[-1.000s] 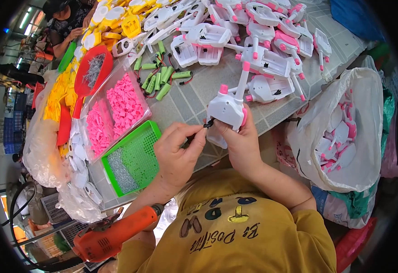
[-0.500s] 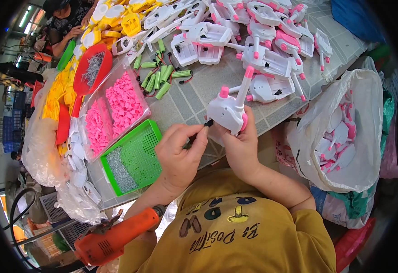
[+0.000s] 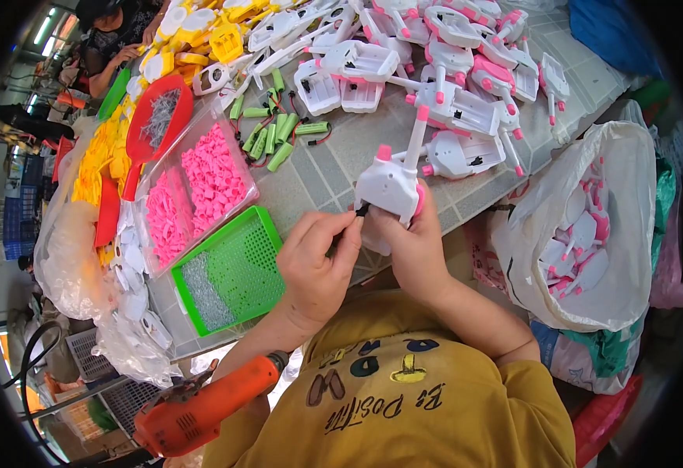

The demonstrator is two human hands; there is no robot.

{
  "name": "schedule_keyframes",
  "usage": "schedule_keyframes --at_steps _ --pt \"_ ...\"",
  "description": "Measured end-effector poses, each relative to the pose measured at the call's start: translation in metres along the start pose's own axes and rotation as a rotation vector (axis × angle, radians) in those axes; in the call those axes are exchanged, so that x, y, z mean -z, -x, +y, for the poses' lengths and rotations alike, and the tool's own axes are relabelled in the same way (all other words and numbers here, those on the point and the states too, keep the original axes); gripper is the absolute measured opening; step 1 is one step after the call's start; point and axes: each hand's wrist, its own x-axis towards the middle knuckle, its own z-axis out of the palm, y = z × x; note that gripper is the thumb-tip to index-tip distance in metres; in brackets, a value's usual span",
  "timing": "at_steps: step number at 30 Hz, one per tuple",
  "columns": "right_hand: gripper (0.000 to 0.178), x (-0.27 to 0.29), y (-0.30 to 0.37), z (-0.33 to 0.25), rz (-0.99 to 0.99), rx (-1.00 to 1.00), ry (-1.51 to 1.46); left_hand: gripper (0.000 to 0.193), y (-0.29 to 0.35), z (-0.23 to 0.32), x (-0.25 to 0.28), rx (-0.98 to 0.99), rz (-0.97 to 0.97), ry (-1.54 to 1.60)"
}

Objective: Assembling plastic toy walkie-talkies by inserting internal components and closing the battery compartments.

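My right hand (image 3: 426,253) grips a white plastic housing (image 3: 387,187) with pink knobs and a white stalk tipped in pink. The stalk points up and away from me, over the near table edge. My left hand (image 3: 316,261) pinches a small black connector (image 3: 362,210) at the near left edge of the housing. Whether the connector is seated in the housing cannot be made out. Beyond my hands lie green battery cells (image 3: 285,127) with thin wires. A heap of similar white and pink housings (image 3: 357,58) covers the far part of the table.
Left of my hands stand a green basket (image 3: 260,300) of small screws and a clear tray (image 3: 249,187) of pink parts. A red scoop (image 3: 181,129) lies behind. An orange power screwdriver (image 3: 209,405) hangs near my left forearm. At right sits a white sack (image 3: 513,257) holding parts.
My left hand has shifted slightly right and up with the black connector, closer against the housing. The housing's stalk has tilted a little to the left. The power screwdriver has swung slightly.
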Motion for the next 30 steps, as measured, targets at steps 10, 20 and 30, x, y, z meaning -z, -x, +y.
schedule_keyframes --at_steps 10,20,30 --pt "0.069 0.010 -0.021 -0.022 -0.107 -0.301 -0.460 0.067 0.014 -0.021 0.002 0.156 -0.246 0.270" --pt "0.073 0.018 -0.023 -0.004 -0.037 0.032 0.076 0.028 0.001 -0.026 0.025 0.135 -0.270 0.236" --pt "0.087 0.011 -0.012 -0.019 -0.280 -0.383 -0.242 0.032 -0.023 -0.008 0.015 0.328 -0.309 0.362"
